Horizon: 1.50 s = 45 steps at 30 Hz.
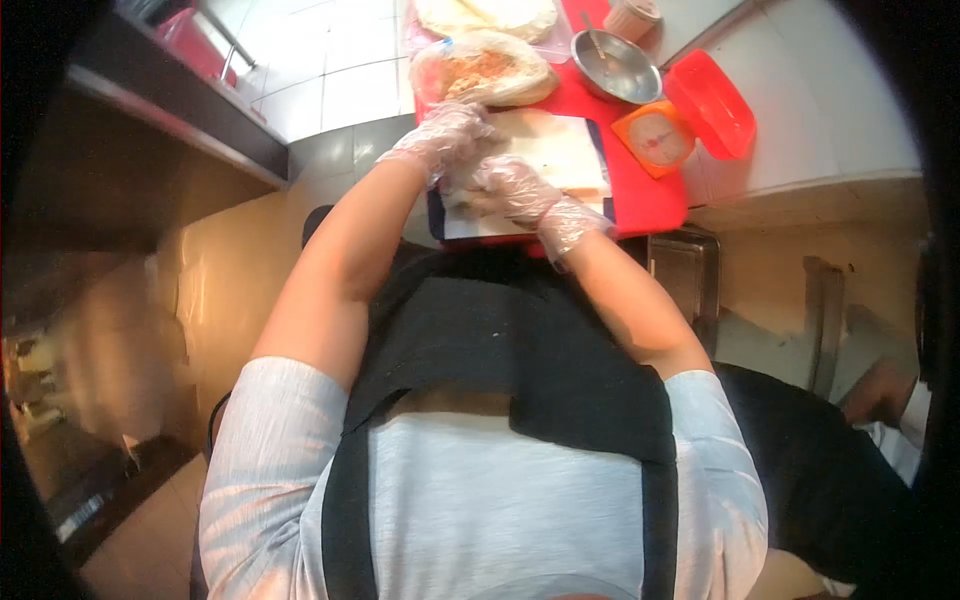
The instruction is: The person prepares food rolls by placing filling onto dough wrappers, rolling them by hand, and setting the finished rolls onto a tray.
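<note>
My left hand (450, 138), in a clear plastic glove, is at the left side of a white board (475, 228) with dark blue edges. Its fingers curl down toward the board. My right hand (518, 190), gloved the same way, is just right of it and nearer to me, also with bent fingers. What the fingers hold is hidden by the gloves and blur. A pale, flat sheet (550, 145) lies on the board beside and beyond my hands. Past my left hand sits an open plastic bag of orange, shredded-looking filling (482, 72).
The board rests on a red table (660, 205). At its right are an orange dial scale (655, 138), a red plastic basket (712, 105) and a metal bowl (612, 72) with a spoon. Pale round sheets (487, 14) lie at the back. Another person's dark clothing (800, 470) shows at right.
</note>
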Motion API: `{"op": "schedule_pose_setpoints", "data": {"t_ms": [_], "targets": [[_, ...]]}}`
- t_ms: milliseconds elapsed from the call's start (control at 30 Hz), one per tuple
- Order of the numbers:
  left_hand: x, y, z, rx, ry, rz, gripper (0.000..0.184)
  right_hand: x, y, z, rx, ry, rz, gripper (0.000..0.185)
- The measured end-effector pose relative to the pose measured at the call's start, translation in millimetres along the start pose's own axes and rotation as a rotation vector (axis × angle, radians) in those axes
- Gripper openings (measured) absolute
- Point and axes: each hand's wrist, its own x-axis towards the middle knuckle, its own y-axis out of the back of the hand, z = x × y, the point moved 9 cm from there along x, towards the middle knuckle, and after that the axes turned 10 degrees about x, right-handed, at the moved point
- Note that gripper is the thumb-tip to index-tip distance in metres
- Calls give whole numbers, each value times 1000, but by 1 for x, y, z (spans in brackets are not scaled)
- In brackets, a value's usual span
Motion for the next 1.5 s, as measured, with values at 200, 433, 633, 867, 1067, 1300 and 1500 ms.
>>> {"op": "schedule_pose_setpoints", "data": {"t_ms": [200, 433, 633, 867, 1067, 1300, 1500], "targets": [[1, -4, -4, -1, -102, 180, 30, 6, -61, 40, -512, 248, 121, 16], [-3, -7, -17, -612, 197, 135, 19, 11, -37, 3, -388, 253, 112, 18], [25, 17, 14, -5, -68, 129, 22, -4, -12, -9, -65, 235, 149, 22], [34, -8, 6, -174, -122, 209, 24, -27, -6, 36, -309, 145, 160, 11], [44, -50, -11, 73, -77, -39, 9, -16, -28, 61, -519, 97, -54, 10], [41, -30, -2, -60, -71, -36, 23, -30, -8, 23, -370, 150, 216, 35], [33, -1, 14, 3, -3, 11, 29, -53, 34, 29, 205, -93, 173, 53]]}}
